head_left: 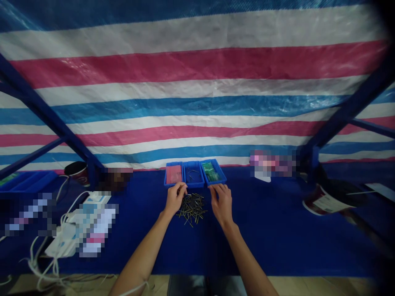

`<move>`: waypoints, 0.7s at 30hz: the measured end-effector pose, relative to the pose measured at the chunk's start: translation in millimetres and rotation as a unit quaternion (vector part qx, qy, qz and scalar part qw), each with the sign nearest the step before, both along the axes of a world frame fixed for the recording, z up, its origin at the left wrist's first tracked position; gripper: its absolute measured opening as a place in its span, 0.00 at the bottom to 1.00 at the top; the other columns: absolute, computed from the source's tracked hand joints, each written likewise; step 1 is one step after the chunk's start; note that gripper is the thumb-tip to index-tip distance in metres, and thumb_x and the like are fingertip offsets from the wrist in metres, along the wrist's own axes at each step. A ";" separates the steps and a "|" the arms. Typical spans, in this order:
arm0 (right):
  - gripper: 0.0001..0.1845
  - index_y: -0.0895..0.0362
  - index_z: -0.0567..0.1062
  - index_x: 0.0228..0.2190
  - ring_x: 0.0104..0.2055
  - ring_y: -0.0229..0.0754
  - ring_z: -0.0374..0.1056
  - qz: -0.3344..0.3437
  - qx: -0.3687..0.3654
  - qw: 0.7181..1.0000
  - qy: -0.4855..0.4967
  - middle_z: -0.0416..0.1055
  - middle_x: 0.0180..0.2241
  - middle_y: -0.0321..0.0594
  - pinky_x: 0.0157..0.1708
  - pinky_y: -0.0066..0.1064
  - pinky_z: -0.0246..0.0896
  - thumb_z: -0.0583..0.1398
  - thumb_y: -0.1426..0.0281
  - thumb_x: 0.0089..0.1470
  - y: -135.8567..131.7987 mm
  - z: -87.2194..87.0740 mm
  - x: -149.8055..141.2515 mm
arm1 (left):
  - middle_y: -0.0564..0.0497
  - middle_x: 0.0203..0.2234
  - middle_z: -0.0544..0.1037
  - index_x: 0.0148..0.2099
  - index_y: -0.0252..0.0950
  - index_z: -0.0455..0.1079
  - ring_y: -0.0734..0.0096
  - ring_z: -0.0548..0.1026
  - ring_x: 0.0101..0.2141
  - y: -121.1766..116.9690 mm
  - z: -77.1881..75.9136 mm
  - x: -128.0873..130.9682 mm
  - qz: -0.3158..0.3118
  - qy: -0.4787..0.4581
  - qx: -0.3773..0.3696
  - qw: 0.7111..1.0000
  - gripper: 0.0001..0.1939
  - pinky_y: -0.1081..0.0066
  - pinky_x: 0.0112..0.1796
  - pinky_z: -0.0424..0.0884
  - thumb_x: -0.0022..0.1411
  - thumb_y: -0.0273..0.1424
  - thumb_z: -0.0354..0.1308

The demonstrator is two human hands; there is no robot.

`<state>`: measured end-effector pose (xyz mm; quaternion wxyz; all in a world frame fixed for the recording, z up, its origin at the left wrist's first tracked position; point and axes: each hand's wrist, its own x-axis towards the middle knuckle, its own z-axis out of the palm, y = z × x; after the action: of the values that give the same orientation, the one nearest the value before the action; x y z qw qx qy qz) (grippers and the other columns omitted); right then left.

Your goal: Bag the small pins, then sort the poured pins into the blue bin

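Right, we're looking down at a blue tabletop cloth (265,242), and dead ahead at 12 o'clock sits a loose, criss-crossed pile of dark metal pins (191,209), flat on the cloth between the two hands. Just beyond it, three blue plastic trays stand side by side, touching. The left tray (165,176) holds a flat pink-red block, the middle tray (193,163) has a few dark pins scattered inside, and the right tray (221,172) carries green pieces, too small to name from here. The left hand (175,199) is at the pile's 11 o'clock, with thumb and fingertips (182,187) drawn together in a pinch near the front of the middle tray, and I can't tell whether there's a pin in that grip. The right hand (221,203) is at the pile's 1 o'clock, relaxed and released, fingers gently curved, nothing visible in them, with the tips just by the front rim of the right tray. Out at 10 o'clock there's another blue tray (27,181) and a red-and-white cup (76,172), with a white device (58,246) and white cables (46,263) at 8 o'clock. A tipped-over bucket (327,201) lies at 3 o'clock. Behind it all hangs a striped tarpaulin (197,65) on a blue steel frame (40,107).
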<state>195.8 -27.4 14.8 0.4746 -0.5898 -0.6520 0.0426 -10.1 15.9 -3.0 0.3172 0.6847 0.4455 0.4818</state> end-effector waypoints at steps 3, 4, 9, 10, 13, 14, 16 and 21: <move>0.15 0.55 0.77 0.35 0.38 0.46 0.67 0.049 -0.044 0.998 0.000 0.73 0.34 0.43 0.40 0.36 0.55 0.52 0.67 0.68 -16.8 -14.5 12.7 | 0.54 0.23 0.74 0.38 0.34 0.71 0.76 0.69 0.21 0.8 -1.3 0.3 0.003 -0.008 -0.002 1.000 0.16 0.77 0.27 0.66 0.70 0.41 0.51; 0.14 0.55 0.77 0.35 0.37 0.46 0.68 0.063 -0.058 0.996 0.003 0.73 0.34 0.43 0.39 0.36 0.56 0.52 0.67 0.67 -19.7 -19.4 16.3 | 0.54 0.22 0.74 0.38 0.34 0.71 0.76 0.69 0.21 1.0 -1.7 0.6 0.003 -0.009 -0.003 1.000 0.16 0.77 0.27 0.66 0.70 0.41 0.51; 0.10 0.54 0.76 0.36 0.37 0.47 0.69 0.088 -0.107 0.990 0.018 0.73 0.35 0.42 0.37 0.35 0.61 0.55 0.69 0.64 -19.6 -39.6 26.3 | 0.54 0.22 0.73 0.38 0.34 0.71 0.76 0.68 0.21 0.8 -2.0 1.0 0.000 -0.008 -0.007 1.000 0.17 0.77 0.27 0.65 0.70 0.42 0.51; 0.09 0.54 0.77 0.36 0.37 0.47 0.69 0.087 -0.111 0.990 0.006 0.73 0.35 0.42 0.37 0.36 0.61 0.55 0.70 0.63 -18.0 -42.5 26.4 | 0.54 0.22 0.73 0.38 0.34 0.72 0.76 0.68 0.21 0.9 -2.0 0.9 0.000 -0.007 -0.007 1.000 0.17 0.76 0.27 0.65 0.70 0.42 0.51; 0.09 0.53 0.78 0.37 0.37 0.48 0.69 0.074 -0.105 0.991 -0.048 0.73 0.35 0.42 0.37 0.36 0.61 0.57 0.70 0.62 -13.3 -48.2 23.8 | 0.54 0.22 0.73 0.37 0.34 0.72 0.76 0.68 0.21 1.6 -2.5 0.8 -0.001 -0.001 -0.008 1.000 0.17 0.76 0.27 0.65 0.69 0.42 0.51; 0.09 0.52 0.78 0.38 0.37 0.48 0.69 0.068 -0.099 0.991 -0.064 0.73 0.35 0.42 0.37 0.36 0.61 0.57 0.70 0.62 -12.0 -49.2 22.4 | 0.54 0.22 0.73 0.37 0.34 0.72 0.76 0.68 0.21 1.8 -2.8 0.8 0.000 0.002 -0.009 1.000 0.17 0.76 0.27 0.65 0.69 0.42 0.51; 0.09 0.52 0.79 0.38 0.37 0.47 0.70 0.057 -0.089 0.991 -0.087 0.73 0.35 0.42 0.36 0.36 0.60 0.57 0.71 0.62 -10.0 -49.8 19.4 | 0.54 0.22 0.73 0.37 0.34 0.73 0.75 0.68 0.21 2.1 -3.0 1.1 0.003 0.009 -0.008 1.000 0.17 0.76 0.27 0.65 0.69 0.42 0.52; 0.09 0.52 0.77 0.33 0.35 0.45 0.69 0.037 -0.092 0.990 -0.102 0.72 0.34 0.40 0.33 0.34 0.58 0.57 0.72 0.63 -8.6 -46.5 14.5 | 0.54 0.22 0.73 0.37 0.34 0.73 0.76 0.68 0.22 1.7 -1.6 1.4 -0.001 0.019 0.001 1.000 0.16 0.76 0.27 0.65 0.69 0.41 0.52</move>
<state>210.3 -35.9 -31.7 0.3474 -0.6076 -0.7117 0.0601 -8.7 17.6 -4.6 0.3085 0.6945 0.4506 0.4684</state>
